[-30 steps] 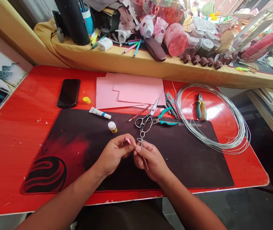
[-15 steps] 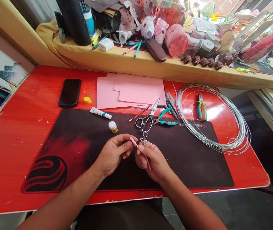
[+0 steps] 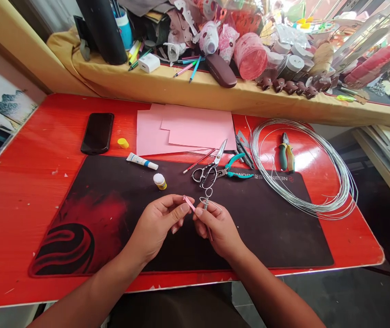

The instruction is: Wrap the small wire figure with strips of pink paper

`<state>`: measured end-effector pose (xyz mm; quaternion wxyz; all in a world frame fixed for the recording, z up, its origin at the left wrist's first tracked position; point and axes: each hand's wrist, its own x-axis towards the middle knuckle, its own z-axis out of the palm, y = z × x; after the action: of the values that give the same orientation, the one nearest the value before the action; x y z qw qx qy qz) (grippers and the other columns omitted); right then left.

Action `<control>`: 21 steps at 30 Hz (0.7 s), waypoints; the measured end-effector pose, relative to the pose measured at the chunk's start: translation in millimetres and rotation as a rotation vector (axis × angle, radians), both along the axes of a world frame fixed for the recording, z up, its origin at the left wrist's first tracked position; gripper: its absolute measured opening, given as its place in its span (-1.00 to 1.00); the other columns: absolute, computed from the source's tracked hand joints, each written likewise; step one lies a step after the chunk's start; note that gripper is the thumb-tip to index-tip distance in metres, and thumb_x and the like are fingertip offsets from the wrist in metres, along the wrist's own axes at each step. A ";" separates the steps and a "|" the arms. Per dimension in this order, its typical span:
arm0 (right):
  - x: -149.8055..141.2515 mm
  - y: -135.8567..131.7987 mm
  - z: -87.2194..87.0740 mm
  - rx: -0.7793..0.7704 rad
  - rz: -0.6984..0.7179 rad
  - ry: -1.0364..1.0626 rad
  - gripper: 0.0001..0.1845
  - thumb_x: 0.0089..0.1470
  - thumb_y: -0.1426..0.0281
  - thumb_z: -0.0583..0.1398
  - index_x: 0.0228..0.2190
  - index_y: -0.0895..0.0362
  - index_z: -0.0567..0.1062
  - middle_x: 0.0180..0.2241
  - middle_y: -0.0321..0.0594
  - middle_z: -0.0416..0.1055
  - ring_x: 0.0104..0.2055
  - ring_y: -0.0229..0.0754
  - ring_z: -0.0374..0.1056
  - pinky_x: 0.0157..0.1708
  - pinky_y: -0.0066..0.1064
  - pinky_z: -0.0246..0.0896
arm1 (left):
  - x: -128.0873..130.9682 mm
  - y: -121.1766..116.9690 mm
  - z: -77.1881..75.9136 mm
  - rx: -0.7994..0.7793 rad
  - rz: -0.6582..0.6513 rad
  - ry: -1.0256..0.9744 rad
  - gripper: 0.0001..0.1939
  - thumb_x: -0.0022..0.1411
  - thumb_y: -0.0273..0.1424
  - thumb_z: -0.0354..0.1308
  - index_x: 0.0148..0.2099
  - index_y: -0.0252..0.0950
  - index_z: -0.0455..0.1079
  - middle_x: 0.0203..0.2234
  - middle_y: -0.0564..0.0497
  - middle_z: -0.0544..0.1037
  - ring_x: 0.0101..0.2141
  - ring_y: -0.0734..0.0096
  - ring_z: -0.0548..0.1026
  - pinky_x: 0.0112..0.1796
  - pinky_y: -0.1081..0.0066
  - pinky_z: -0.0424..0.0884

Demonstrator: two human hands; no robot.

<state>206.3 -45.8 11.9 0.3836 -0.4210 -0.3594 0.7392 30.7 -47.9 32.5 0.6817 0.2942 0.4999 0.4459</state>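
Note:
A narrow pink strip (image 3: pixel 189 203), paper by its look, runs slantwise between my two hands over the black mat. My left hand (image 3: pixel 162 221) pinches its upper end between thumb and fingers. My right hand (image 3: pixel 217 225) grips the strip farther down, and its lower end shows below the fingers. A small twisted wire figure (image 3: pixel 206 202) with a loop on top and a coiled middle rises from my right hand, its lower part hidden by the fingers. Just beyond lie metal scissors (image 3: pixel 210 168) and teal-handled pliers (image 3: pixel 232 168).
A glue tube (image 3: pixel 142 161) and a small white-capped bottle (image 3: pixel 159 181) are beyond my left hand. Pink paper sheets (image 3: pixel 198 127), a phone (image 3: pixel 97 133), a wire coil (image 3: pixel 259 182) and green-yellow pliers (image 3: pixel 286 152) lie farther back. A cluttered shelf (image 3: pixel 181 93) borders the table.
Both hands keep their hold on the pink strip, with only slight finger movement. The whole view has shifted a little.

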 end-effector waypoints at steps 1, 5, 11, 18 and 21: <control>0.5 0.1 0.7 0.029 0.003 -0.045 -0.70 0.24 0.19 0.33 -0.42 0.14 0.52 -0.67 -0.43 0.27 -0.65 -0.36 0.09 -0.60 -0.49 -0.03 | 0.0 -0.2 0.2 -0.004 -0.001 0.045 -0.66 0.15 -0.12 0.47 -0.15 -0.27 0.68 -0.44 0.00 0.58 -0.52 0.52 0.35 -0.56 0.52 0.24; 1.6 1.0 6.3 0.142 0.019 -0.210 -0.69 0.26 0.18 0.29 -0.42 0.13 0.50 -0.65 -0.40 0.30 -0.62 -0.32 0.14 -0.57 -0.46 0.05 | -1.9 0.8 -0.7 0.004 -0.040 0.223 -0.65 0.20 -0.08 0.40 -0.16 -0.27 0.67 -0.44 0.00 0.58 -0.52 0.48 0.36 -0.56 0.50 0.25; 0.4 0.7 11.1 0.281 0.014 -0.388 -0.70 0.28 0.23 0.23 -0.46 0.10 0.45 -0.64 -0.38 0.31 -0.59 -0.28 0.19 -0.53 -0.43 0.11 | -6.0 4.1 0.4 0.113 -0.094 0.406 -0.69 0.24 -0.10 0.34 -0.29 -0.26 0.61 -0.50 0.04 0.53 -0.52 0.47 0.34 -0.53 0.48 0.25; 0.4 -0.4 4.8 0.388 0.012 -0.497 -0.68 0.29 0.27 0.21 -0.50 0.08 0.39 -0.62 -0.38 0.28 -0.56 -0.26 0.19 -0.50 -0.41 0.08 | -4.8 7.2 -9.7 -0.039 -0.088 0.207 -0.64 0.16 -0.06 0.40 -0.32 -0.28 0.55 -0.66 0.14 0.36 -0.61 0.53 0.24 -0.61 0.52 0.14; 1.4 0.1 0.9 0.436 0.018 -0.581 -0.66 0.31 0.27 0.20 -0.52 0.08 0.38 -0.60 -0.36 0.27 -0.54 -0.25 0.15 -0.48 -0.40 0.04 | -2.0 6.3 -11.3 -0.064 -0.050 0.124 -0.61 0.11 -0.06 0.44 -0.34 -0.32 0.58 -0.62 0.10 0.41 -0.60 0.53 0.31 -0.61 0.53 0.18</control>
<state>207.7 -45.8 12.8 0.3399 -0.5185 -0.6063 0.4981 28.7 -41.6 21.2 0.6695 0.3119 0.5474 0.3935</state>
